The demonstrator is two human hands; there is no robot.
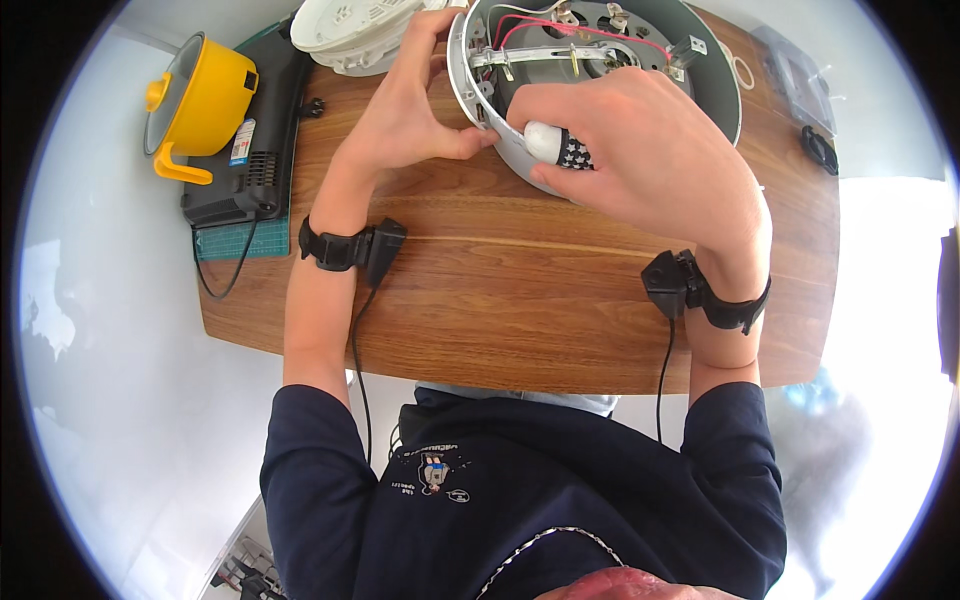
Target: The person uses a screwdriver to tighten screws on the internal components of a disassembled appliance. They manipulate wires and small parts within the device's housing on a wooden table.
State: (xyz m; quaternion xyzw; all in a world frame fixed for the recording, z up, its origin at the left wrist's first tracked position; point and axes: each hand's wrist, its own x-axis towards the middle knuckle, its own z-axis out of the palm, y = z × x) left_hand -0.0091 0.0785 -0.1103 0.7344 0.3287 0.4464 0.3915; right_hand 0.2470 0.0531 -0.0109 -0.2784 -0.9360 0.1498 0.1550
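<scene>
A round grey appliance housing point(722, 95) lies with its open side up at the far edge of the view, wires and metal brackets showing inside. My left hand point(405, 125) holds its left side, thumb at the near rim and fingers farther back. My right hand point(650, 150) is closed round what looks like a screwdriver point(545, 142), over the housing's near rim. Its handle has a rounded white end and a black band with white stars. My hand hides the shaft and tip. Red wires point(530, 24) and a metal strip point(545, 55) cross the inside.
White plastic round parts point(350, 35) lie behind my left hand. At the left, a yellow pot point(212, 95) stands on a black appliance point(280, 110) over a green cutting mat point(245, 240). A clear plastic box point(795, 80) and a small black object point(819, 150) lie at the right.
</scene>
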